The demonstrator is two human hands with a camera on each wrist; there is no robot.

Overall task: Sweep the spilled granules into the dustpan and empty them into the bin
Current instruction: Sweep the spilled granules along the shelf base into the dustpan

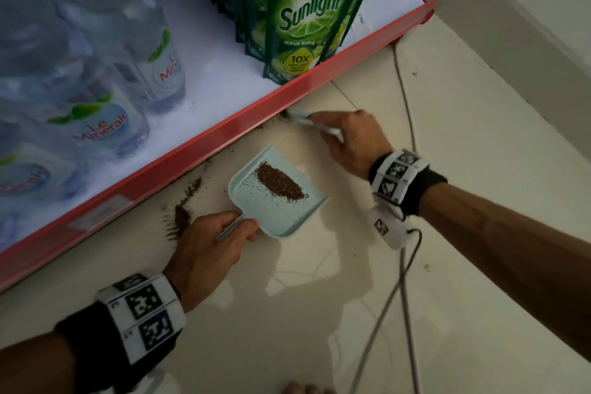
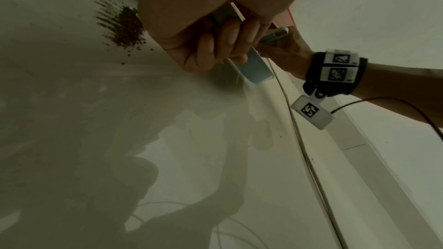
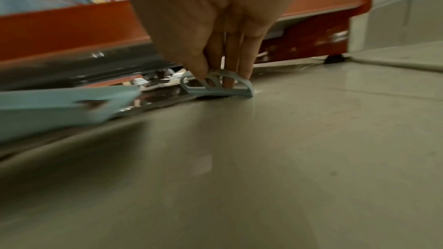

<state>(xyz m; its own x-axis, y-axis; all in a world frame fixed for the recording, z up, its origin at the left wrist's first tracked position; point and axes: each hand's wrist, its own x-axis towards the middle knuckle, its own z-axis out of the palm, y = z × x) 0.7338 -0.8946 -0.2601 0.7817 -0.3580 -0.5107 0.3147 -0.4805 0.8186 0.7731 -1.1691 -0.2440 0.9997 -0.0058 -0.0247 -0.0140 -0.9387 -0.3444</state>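
Head: cream tile floor (image 1: 447, 201), granules (image 1: 180, 219) scattered beside red shelf edge (image 1: 224, 134).

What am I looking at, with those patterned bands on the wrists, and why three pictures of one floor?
No machine here: a person wears three cameras. The large picture comes from the head, looking down; the other two come from the wrists, by those patterned bands. The left hand grips the handle of a pale blue dustpan holding a strip of brown granules. The right hand holds a small matching brush at the foot of a red-edged shelf. Another pile lies on the floor beside the left hand. Water bottles and green soap pouches stand on the shelf. No bin is in view.
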